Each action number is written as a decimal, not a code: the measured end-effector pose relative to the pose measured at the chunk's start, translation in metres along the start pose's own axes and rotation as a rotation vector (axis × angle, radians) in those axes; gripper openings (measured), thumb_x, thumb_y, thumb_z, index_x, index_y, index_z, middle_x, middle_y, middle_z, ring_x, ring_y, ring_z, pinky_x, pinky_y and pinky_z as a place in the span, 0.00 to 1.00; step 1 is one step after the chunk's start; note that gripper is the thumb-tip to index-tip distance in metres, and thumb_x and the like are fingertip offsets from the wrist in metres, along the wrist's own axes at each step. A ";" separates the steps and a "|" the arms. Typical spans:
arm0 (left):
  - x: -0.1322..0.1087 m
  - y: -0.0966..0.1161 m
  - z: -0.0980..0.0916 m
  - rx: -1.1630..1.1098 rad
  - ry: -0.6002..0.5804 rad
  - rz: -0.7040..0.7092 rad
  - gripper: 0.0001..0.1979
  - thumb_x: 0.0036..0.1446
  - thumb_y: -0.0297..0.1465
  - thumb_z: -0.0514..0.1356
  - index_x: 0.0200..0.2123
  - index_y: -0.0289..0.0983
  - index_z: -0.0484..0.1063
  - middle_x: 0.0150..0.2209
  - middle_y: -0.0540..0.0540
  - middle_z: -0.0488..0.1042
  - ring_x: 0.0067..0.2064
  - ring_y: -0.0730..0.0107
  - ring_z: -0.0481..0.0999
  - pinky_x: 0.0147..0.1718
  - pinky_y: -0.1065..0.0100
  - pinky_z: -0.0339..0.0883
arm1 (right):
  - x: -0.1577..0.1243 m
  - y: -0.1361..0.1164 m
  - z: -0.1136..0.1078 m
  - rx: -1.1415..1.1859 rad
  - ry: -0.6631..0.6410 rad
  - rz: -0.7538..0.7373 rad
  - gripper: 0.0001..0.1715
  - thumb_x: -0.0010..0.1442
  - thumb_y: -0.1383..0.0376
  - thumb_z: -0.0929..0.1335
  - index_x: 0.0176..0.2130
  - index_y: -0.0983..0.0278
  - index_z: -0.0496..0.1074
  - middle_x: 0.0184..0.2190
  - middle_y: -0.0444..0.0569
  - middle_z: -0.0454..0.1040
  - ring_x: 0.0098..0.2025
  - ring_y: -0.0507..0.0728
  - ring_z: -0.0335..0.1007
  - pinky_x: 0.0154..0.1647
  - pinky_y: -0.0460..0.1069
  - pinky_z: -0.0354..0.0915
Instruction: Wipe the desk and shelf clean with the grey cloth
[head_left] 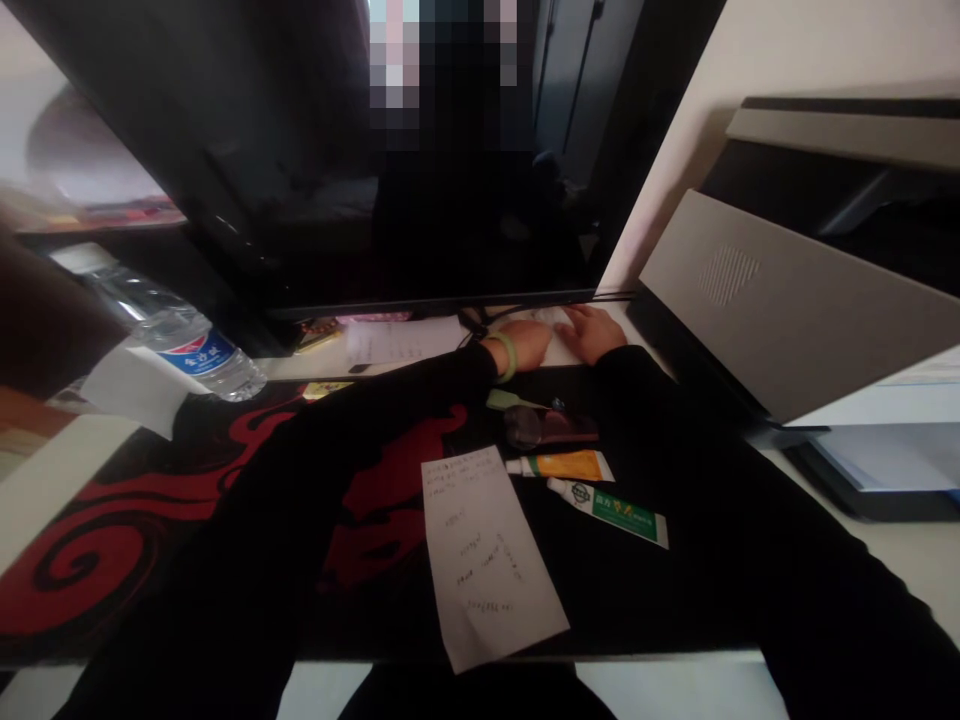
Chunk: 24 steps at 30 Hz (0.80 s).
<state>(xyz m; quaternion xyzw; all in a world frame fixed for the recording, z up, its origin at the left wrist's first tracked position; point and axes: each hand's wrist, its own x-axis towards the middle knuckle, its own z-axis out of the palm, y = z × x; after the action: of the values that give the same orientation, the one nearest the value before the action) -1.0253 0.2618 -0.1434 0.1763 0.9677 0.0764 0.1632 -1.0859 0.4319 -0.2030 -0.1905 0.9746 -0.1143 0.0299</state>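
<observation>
Fingers (589,322) of my right hand lie spread and open, palm down, at the far edge of the worktop (885,545), holding nothing that I can see. Just beside them, my left hand (525,345), with a pale green bangle (506,356) at the wrist, curves down over a white sheet (547,318). The view is poor out there, so I can't tell whether that hand is gripping the sheet or only resting on it. The white sheet lies right under the lower edge of a black monitor (225,200), close to some dark cables (472,320).

Both black sleeves (225,560) stretch across a red and black desk mat (97,530). Between my arms on the mat lie a handwritten paper note (487,555), a tube with an orange label (562,466), a tube with a green label (611,512), and a dark round object (523,426) that is hard to make out. Beyond the left sleeve, a plastic water bottle (191,345) with a blue and red label lies on its side. Another written sheet (397,342) sits near my left hand, and a grey printer (787,300) stands to the right.
</observation>
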 end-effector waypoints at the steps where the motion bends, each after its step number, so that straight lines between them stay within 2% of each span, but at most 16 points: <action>1: 0.000 0.003 -0.001 0.016 0.008 0.007 0.15 0.69 0.26 0.60 0.54 0.32 0.84 0.55 0.34 0.85 0.60 0.47 0.82 0.57 0.57 0.74 | 0.000 0.000 0.000 -0.002 0.000 -0.002 0.36 0.76 0.58 0.62 0.75 0.67 0.70 0.75 0.59 0.68 0.74 0.73 0.65 0.77 0.66 0.61; 4: -0.009 0.004 -0.004 -0.023 0.077 0.057 0.16 0.70 0.25 0.58 0.55 0.32 0.83 0.56 0.34 0.84 0.60 0.48 0.82 0.58 0.56 0.74 | -0.001 0.000 0.000 -0.003 -0.011 0.002 0.37 0.76 0.58 0.62 0.76 0.68 0.68 0.76 0.59 0.67 0.74 0.73 0.64 0.77 0.66 0.61; 6: -0.027 0.000 -0.004 -0.159 0.143 0.085 0.13 0.70 0.25 0.58 0.51 0.34 0.82 0.52 0.38 0.85 0.56 0.53 0.83 0.57 0.58 0.74 | -0.001 0.001 0.001 0.005 -0.014 0.002 0.37 0.76 0.57 0.62 0.76 0.67 0.68 0.76 0.59 0.67 0.74 0.73 0.64 0.76 0.66 0.61; 9: -0.077 -0.012 -0.001 -0.470 0.163 0.104 0.10 0.68 0.24 0.60 0.48 0.37 0.81 0.45 0.46 0.85 0.46 0.64 0.83 0.50 0.64 0.75 | 0.000 0.004 0.003 0.013 -0.008 0.006 0.37 0.76 0.55 0.62 0.76 0.66 0.69 0.75 0.58 0.68 0.73 0.74 0.64 0.76 0.66 0.61; 11: -0.114 -0.020 0.001 -0.634 0.084 0.147 0.09 0.68 0.26 0.62 0.47 0.38 0.81 0.41 0.48 0.84 0.41 0.68 0.82 0.45 0.66 0.75 | 0.001 0.005 0.004 0.011 0.003 0.023 0.37 0.75 0.55 0.62 0.75 0.66 0.71 0.75 0.58 0.69 0.73 0.74 0.64 0.75 0.66 0.61; 13: -0.143 -0.028 0.003 -0.702 0.049 0.174 0.07 0.69 0.31 0.64 0.47 0.40 0.81 0.41 0.49 0.84 0.41 0.69 0.82 0.45 0.66 0.75 | 0.004 0.005 0.006 0.012 0.023 0.036 0.36 0.74 0.55 0.63 0.73 0.65 0.73 0.73 0.57 0.72 0.71 0.74 0.65 0.75 0.66 0.62; 15: -0.155 -0.034 0.004 -0.673 0.117 0.164 0.08 0.70 0.34 0.65 0.48 0.41 0.83 0.46 0.47 0.85 0.45 0.67 0.83 0.49 0.64 0.77 | 0.007 0.006 0.007 0.026 0.057 0.055 0.34 0.72 0.56 0.64 0.70 0.63 0.77 0.70 0.57 0.75 0.69 0.74 0.68 0.73 0.66 0.63; 17: -0.146 -0.039 0.005 -0.562 0.231 0.112 0.10 0.72 0.34 0.63 0.50 0.40 0.84 0.54 0.44 0.84 0.53 0.64 0.84 0.57 0.62 0.76 | 0.011 0.006 0.009 0.047 0.108 0.094 0.32 0.71 0.57 0.65 0.67 0.62 0.79 0.66 0.58 0.78 0.66 0.73 0.70 0.71 0.66 0.64; 19: -0.120 -0.042 0.007 -0.407 0.276 0.040 0.14 0.74 0.32 0.60 0.54 0.37 0.84 0.65 0.39 0.80 0.64 0.59 0.80 0.68 0.59 0.71 | 0.013 0.005 0.011 0.060 0.171 0.140 0.31 0.69 0.58 0.65 0.65 0.63 0.81 0.62 0.60 0.78 0.64 0.73 0.71 0.70 0.67 0.65; 21: -0.086 -0.042 0.010 -0.241 0.222 -0.005 0.18 0.75 0.32 0.59 0.59 0.31 0.82 0.75 0.33 0.68 0.75 0.54 0.70 0.76 0.58 0.61 | 0.011 0.005 0.011 0.041 0.230 0.150 0.31 0.68 0.58 0.65 0.63 0.65 0.82 0.61 0.64 0.77 0.65 0.75 0.69 0.69 0.68 0.65; 24: -0.034 -0.041 0.015 -0.065 0.170 -0.027 0.24 0.76 0.33 0.57 0.66 0.22 0.76 0.80 0.27 0.58 0.81 0.48 0.58 0.80 0.58 0.49 | 0.000 0.010 0.005 -0.054 0.215 0.078 0.33 0.68 0.56 0.66 0.65 0.67 0.79 0.62 0.67 0.76 0.66 0.77 0.67 0.68 0.70 0.65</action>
<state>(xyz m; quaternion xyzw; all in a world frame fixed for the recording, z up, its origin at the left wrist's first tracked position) -1.0030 0.2125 -0.1566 0.1507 0.9773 0.1205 0.0870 -1.0890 0.4398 -0.2101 -0.1396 0.9815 -0.1067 -0.0756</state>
